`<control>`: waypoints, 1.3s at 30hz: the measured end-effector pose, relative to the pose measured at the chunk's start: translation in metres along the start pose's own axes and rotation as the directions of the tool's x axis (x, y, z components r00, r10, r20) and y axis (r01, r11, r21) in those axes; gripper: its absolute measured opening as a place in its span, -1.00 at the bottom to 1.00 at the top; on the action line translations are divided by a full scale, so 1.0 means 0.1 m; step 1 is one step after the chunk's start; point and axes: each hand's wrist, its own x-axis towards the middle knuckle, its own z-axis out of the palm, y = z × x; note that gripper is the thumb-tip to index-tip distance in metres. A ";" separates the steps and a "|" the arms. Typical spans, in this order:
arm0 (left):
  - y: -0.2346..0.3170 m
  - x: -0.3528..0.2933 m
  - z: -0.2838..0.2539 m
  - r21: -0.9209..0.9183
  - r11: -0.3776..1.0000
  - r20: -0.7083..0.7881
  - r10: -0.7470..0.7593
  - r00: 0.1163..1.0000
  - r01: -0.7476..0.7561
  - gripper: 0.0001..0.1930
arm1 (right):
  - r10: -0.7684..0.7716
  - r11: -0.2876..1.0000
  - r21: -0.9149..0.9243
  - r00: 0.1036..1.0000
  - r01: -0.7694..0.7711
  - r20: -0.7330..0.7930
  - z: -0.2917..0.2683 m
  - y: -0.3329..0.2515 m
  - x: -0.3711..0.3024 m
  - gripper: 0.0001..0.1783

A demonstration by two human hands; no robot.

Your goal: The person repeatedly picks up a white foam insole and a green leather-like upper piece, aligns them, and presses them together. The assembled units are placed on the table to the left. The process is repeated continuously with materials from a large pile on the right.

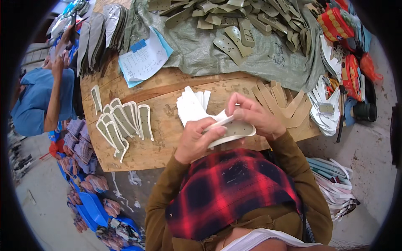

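Wooden table (163, 152): bears green sack (188, 60) on far side, white strips (190, 106) nearer. Left hand (197, 138): closes thumb and fingers on perforated olive piece (237, 129), above near edge. Right hand (256, 118): pinches, fingertips narrow, at white edging (226, 140).

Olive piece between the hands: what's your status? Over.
Left fingers gripping olive piece; right fingers pinching its white edging; stacked white strips lying just beyond.
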 end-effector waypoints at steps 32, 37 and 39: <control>-0.10 0.24 0.29 -0.768 0.638 -0.124 -0.238 0.963 0.058 -0.53 | -0.496 0.855 0.095 0.857 0.510 -0.140 0.26 0.09 0.38 -0.40; -0.21 0.19 0.25 -0.840 0.443 0.323 -0.057 0.945 0.314 -0.24 | -0.415 0.910 -0.085 0.899 0.407 -0.141 0.00 0.13 0.25 -0.66; -0.08 0.12 0.34 -0.764 0.596 0.224 -0.115 0.968 0.248 -0.29 | -0.413 0.908 -0.160 0.888 0.386 -0.202 0.09 0.06 0.24 -0.71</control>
